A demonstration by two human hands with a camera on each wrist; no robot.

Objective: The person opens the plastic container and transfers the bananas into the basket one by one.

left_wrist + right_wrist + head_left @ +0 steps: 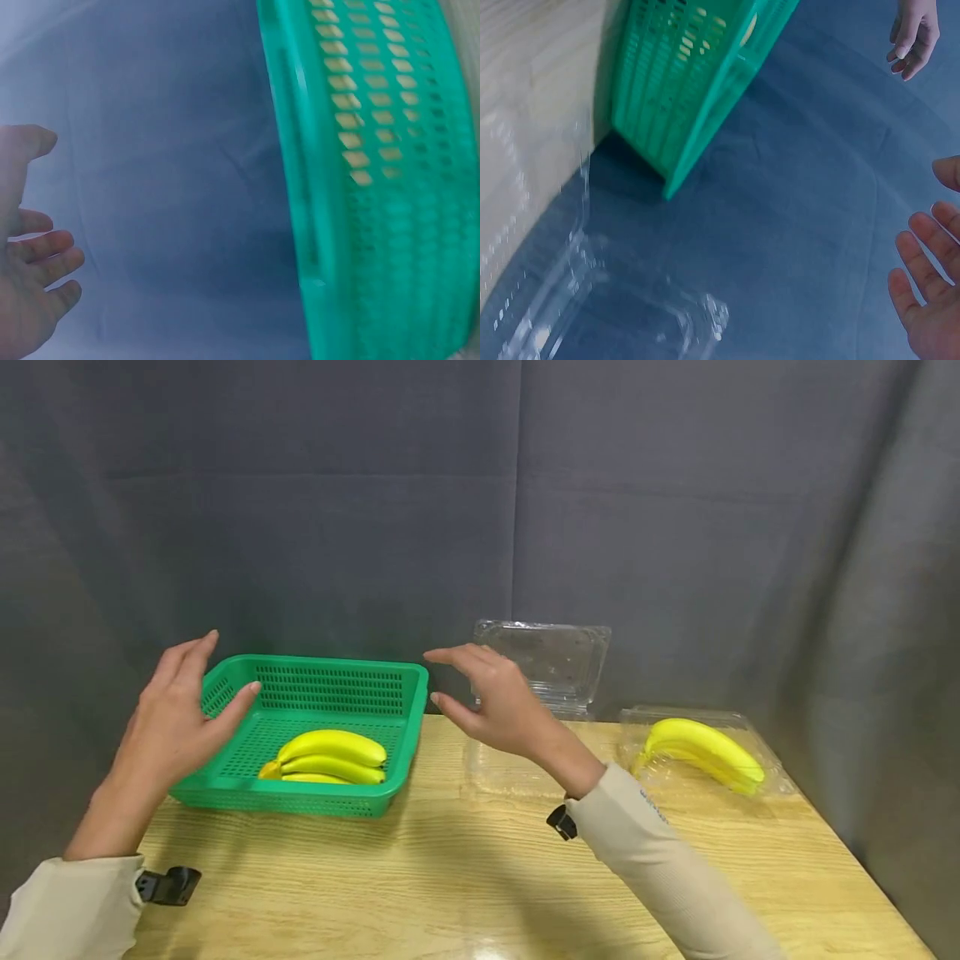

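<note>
A green plastic basket (412, 727) stands on the left of the table with a bunch of yellow bananas (330, 747) inside. My left hand (168, 718) is raised over the basket's left side, thumb apart from the fingers, holding nothing. My right hand (495, 697) hovers just right of the basket, fingers and thumb spread with nothing between them. Behind and below it is a clear plastic clamshell box (566, 660) with its lid upright. In the left wrist view the left hand (37, 277) is apart from the basket (322, 225).
At the right of the wooden table (450, 877), another clear plastic box (776, 772) holds a yellow banana (701, 747). A grey curtain (360, 510) hangs right behind the table. Black wrist straps (171, 887) sit on both sleeves.
</note>
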